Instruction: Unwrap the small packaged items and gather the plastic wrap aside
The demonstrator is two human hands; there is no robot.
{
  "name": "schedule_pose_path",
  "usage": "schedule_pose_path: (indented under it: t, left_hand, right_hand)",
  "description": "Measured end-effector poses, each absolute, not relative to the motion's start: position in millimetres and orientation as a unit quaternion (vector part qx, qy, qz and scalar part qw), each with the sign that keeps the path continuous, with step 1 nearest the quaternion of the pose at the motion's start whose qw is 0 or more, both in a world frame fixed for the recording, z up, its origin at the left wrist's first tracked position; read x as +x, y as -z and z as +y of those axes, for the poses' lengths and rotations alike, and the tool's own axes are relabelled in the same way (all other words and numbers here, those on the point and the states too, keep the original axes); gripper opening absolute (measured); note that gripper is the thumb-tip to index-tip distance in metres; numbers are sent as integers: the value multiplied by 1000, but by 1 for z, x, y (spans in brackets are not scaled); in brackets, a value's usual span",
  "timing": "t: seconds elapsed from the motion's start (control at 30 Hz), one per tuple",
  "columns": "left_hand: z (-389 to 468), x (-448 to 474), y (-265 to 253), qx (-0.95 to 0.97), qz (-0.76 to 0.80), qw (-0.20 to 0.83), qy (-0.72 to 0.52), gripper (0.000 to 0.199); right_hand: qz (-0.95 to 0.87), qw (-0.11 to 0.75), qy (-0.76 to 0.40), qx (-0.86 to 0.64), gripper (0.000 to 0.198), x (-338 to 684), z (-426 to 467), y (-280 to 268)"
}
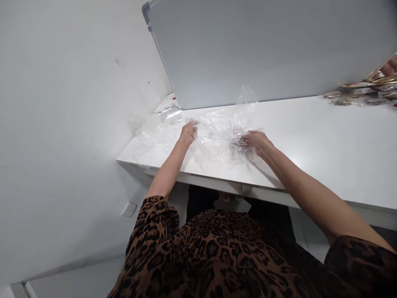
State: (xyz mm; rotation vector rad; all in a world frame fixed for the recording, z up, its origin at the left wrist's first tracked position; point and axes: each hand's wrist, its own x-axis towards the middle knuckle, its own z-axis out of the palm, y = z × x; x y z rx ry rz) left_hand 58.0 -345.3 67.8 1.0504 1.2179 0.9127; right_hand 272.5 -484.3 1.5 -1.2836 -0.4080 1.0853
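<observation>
Crumpled clear plastic film (214, 128) is spread over the white table in front of me. My left hand (189, 131) is closed on the film's left part, fingers pinched together. On the other side, my right hand (259, 141) is closed at the edge of a small, shiny, dark-silver item (238, 141) lying in or under the plastic. Its exact kind is blurred. More thin film stands up behind it against the grey board.
The white table (325, 145) runs along a large grey board (263, 49). A wall (62, 103) closes the left side. Silver packaging (171, 113) lies in the back left corner. Far right, another person's hand (390, 67) is at shiny gold-and-silver wrapped items (366, 92).
</observation>
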Motion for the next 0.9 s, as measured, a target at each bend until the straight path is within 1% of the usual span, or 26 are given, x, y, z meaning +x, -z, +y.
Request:
schedule_pose_path:
  t: [0.07, 0.1, 0.17, 0.2, 0.23, 0.27, 0.3, 0.33, 0.37, 0.43, 0.5, 0.57, 0.63, 0.7, 0.77, 0.83, 0.9]
  left_hand:
    - [-342, 46, -45, 444, 568, 574, -388, 13]
    - [-342, 42, -36, 440, 577, 569, -386, 15]
    - [-344, 37, -23, 435, 586, 559, -393, 37]
    - [-348, 35, -20, 449, 590, 531, -410, 48]
    - [-352, 36, -18, 481, 589, 481, -436, 58]
    - [-359, 37, -18, 531, 578, 411, -464, 64]
    - [-366, 40, -17, 596, 551, 329, -483, 64]
    - [-375, 45, -18, 672, 503, 251, -482, 60]
    - [-384, 51, -17, 751, 441, 192, -453, 54]
    - [-401, 65, -16, 878, 317, 144, -328, 45]
    - [-412, 78, -12, 941, 262, 132, -169, 48]
    - [-413, 84, -7, 947, 292, 130, -37, 61]
    - [-406, 80, -3, 928, 344, 140, 33, 76]
    - [-397, 70, 0, 912, 377, 153, 49, 85]
    - [-389, 57, 2, 905, 394, 156, 36, 83]
    - [-385, 47, 3, 902, 403, 153, 3, 69]
    - [-384, 42, 4, 901, 406, 147, -46, 48]
  right_hand:
    - [-175, 627, -443, -616, 46, 287, -493, -2]
    - [-178, 612, -427, -641, 49, 293, -497, -3]
    - [-221, 571, -373, -698, 55, 303, -505, -4]
    - [-262, 541, -320, -732, 57, 307, -508, -4]
    - [-315, 509, -251, -761, 57, 309, -510, -4]
    - [-373, 478, -171, -777, 56, 310, -511, -3]
    - [-439, 444, -91, -776, 53, 310, -511, -1]
    - [-505, 412, -25, -758, 50, 308, -509, 1]
    - [-566, 386, 14, -728, 47, 305, -506, 5]
    - [-674, 324, 27, -664, 42, 297, -497, 14]
    - [-734, 245, 12, -633, 40, 291, -487, 24]
    - [-747, 186, 5, -639, 42, 293, -480, 32]
    - [-735, 166, 3, -657, 44, 304, -478, 37]
    - [-720, 172, -8, -672, 45, 326, -480, 38]
    - [-697, 179, -25, -693, 43, 353, -484, 37]
    - [-663, 176, -45, -726, 39, 378, -491, 35]
    - [-621, 183, -46, -761, 36, 391, -497, 33]
